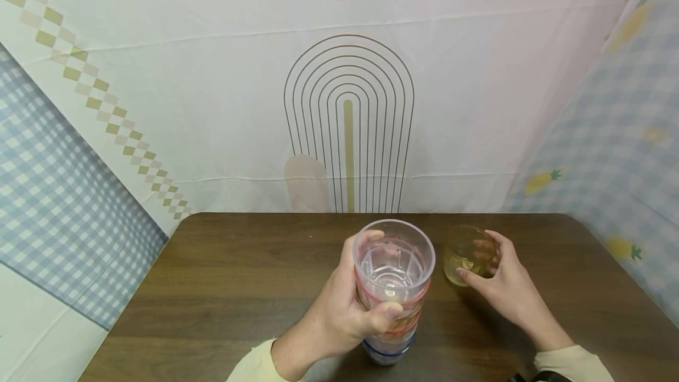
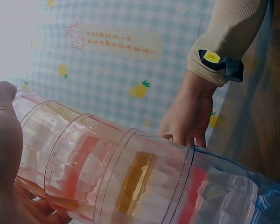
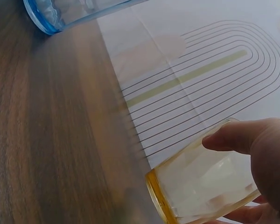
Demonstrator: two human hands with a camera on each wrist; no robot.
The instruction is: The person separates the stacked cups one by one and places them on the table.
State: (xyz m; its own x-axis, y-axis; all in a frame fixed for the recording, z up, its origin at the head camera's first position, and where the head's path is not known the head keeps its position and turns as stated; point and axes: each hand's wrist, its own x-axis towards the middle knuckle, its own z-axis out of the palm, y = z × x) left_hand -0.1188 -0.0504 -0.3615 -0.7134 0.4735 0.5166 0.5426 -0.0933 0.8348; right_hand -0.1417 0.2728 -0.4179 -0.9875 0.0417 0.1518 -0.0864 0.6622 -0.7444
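Observation:
A tall stack of nested clear plastic cups (image 1: 392, 276) stands upright in the head view, with red and blue tints lower down. My left hand (image 1: 345, 305) grips it near the top, thumb in front and fingers behind. The left wrist view shows several cups (image 2: 144, 172) in the stack, with pink, amber and blue bands. To the right, my right hand (image 1: 504, 282) holds a single yellow-tinted cup (image 1: 464, 258) between thumb and fingers. The amber base of this yellow cup (image 3: 163, 200) shows low in the right wrist view, close over the table.
The dark wooden table (image 1: 239, 282) ends at a white patterned cloth (image 1: 239, 122) behind. Checked blue cloth with pineapples (image 1: 594, 152) hangs at the right, and more checked cloth (image 1: 69, 193) at the left. A dark strap (image 2: 224, 65) sits on the right sleeve.

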